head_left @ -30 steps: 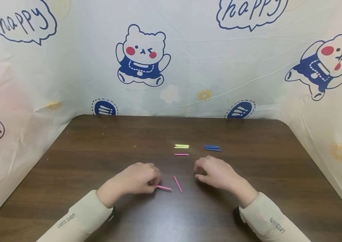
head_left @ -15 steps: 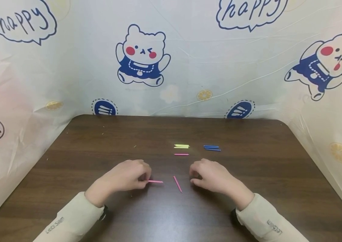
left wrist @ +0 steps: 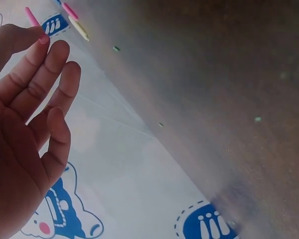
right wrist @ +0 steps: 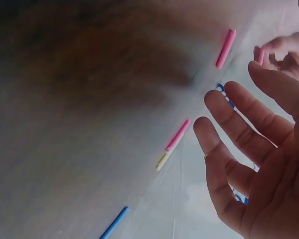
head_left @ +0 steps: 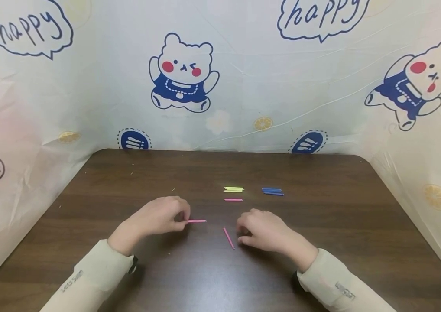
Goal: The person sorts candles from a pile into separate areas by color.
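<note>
My left hand (head_left: 156,218) pinches a thin pink stick (head_left: 197,221) by one end between thumb and index finger, and the stick points right, above the table. In the left wrist view that pink stick (left wrist: 31,16) juts past the thumb. A second pink stick (head_left: 228,238) lies slanted on the table, just left of my right hand (head_left: 265,231). The right hand's fingers are loosely bent and hold nothing, as the right wrist view confirms. Farther back lies a third pink stick (head_left: 233,200), in front of several yellow sticks (head_left: 234,189) lying side by side.
To the right of the yellow sticks lies a small group of blue sticks (head_left: 272,191). Tiny scraps dot the left part of the brown table (head_left: 99,216). A printed curtain (head_left: 240,86) hangs round the table's back and sides.
My left hand has moved left and away from me, bringing the pinched pink stick along and turning it level. My right hand has come left and slightly nearer, toward the slanted pink stick.
</note>
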Available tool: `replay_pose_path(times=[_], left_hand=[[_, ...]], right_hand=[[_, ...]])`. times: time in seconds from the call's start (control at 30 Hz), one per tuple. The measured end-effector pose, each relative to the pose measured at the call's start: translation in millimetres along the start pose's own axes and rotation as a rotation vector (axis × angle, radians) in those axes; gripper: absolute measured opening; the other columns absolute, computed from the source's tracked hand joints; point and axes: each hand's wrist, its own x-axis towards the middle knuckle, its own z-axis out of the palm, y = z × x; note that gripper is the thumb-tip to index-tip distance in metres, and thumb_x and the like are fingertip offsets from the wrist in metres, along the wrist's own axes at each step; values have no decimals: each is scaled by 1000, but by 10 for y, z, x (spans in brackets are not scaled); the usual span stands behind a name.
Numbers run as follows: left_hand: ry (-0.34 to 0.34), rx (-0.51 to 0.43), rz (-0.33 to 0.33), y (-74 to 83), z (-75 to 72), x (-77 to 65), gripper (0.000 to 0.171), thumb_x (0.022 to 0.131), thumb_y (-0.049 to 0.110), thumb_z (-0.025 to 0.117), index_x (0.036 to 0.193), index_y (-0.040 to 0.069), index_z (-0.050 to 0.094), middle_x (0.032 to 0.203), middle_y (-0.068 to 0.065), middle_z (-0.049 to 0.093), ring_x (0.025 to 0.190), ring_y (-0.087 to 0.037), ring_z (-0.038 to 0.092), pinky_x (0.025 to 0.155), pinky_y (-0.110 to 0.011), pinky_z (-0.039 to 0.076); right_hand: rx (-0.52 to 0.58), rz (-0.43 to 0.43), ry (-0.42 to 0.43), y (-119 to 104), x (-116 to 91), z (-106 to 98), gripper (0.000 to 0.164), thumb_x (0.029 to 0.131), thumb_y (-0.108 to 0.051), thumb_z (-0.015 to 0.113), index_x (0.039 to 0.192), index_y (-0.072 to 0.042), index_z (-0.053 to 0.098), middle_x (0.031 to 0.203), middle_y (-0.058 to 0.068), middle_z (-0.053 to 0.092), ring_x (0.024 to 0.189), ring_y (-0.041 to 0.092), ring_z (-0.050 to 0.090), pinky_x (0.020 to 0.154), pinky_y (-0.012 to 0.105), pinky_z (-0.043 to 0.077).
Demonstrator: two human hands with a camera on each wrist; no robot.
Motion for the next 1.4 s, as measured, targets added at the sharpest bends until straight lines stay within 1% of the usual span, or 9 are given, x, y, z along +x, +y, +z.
replay_pose_path(times=[0.17, 0.4, 0.57, 0.7, 0.97, 1.27, 1.4], left_hand=[[-1, -7, -19, -54, -31, 97, 11, 81, 15, 76, 80, 21, 67, 76, 10, 60, 71, -8, 49, 65, -24, 44], [16, -8, 14, -114, -63, 313, 9, 81, 15, 73, 79, 21, 66, 74, 10, 59, 69, -8, 50, 64, -24, 44], [-3, -50, 0, -120, -72, 465, 7, 83, 15, 73, 81, 20, 67, 74, 10, 60, 69, -9, 52, 65, -25, 46], [-22, -73, -8, -124, -36, 594, 6, 85, 18, 71, 82, 21, 68, 76, 9, 61, 70, -9, 53, 66, -26, 47], [-46, -56, 41, -88, 53, 828, 10, 85, 17, 68, 77, 22, 66, 72, 10, 60, 68, -9, 53, 65, -26, 46], [-74, -30, 50, -18, 162, 1053, 11, 83, 15, 68, 75, 21, 66, 70, 10, 60, 67, -9, 53, 63, -27, 46], [-92, -11, 39, 13, 189, 1137, 11, 84, 16, 68, 75, 22, 66, 71, 10, 61, 68, -9, 54, 64, -28, 47]], right_hand=[[-3, -22, -16, -45, 38, 22, 14, 85, -29, 76, 88, -17, 70, 79, -7, 59, 77, 10, 50, 63, 26, 43], [-26, -39, -15, -90, 84, 56, 17, 84, -31, 76, 79, -19, 66, 75, -9, 56, 76, 10, 51, 60, 26, 42], [-36, -48, -20, -112, 113, 58, 20, 84, -31, 76, 76, -20, 62, 72, -10, 51, 73, 10, 48, 60, 26, 40], [-43, -57, -26, -120, 137, 71, 20, 84, -30, 76, 76, -20, 61, 72, -10, 49, 72, 9, 46, 60, 26, 39], [-45, -50, -54, -142, 171, 92, 17, 85, -29, 76, 79, -21, 63, 74, -10, 51, 73, 9, 47, 60, 26, 40], [-44, -33, -56, -167, 200, 120, 23, 86, -31, 75, 74, -21, 58, 73, -10, 52, 71, 10, 47, 59, 26, 38], [-36, -35, -50, -162, 207, 124, 23, 85, -29, 76, 74, -21, 58, 73, -10, 52, 70, 10, 47, 57, 25, 38]])
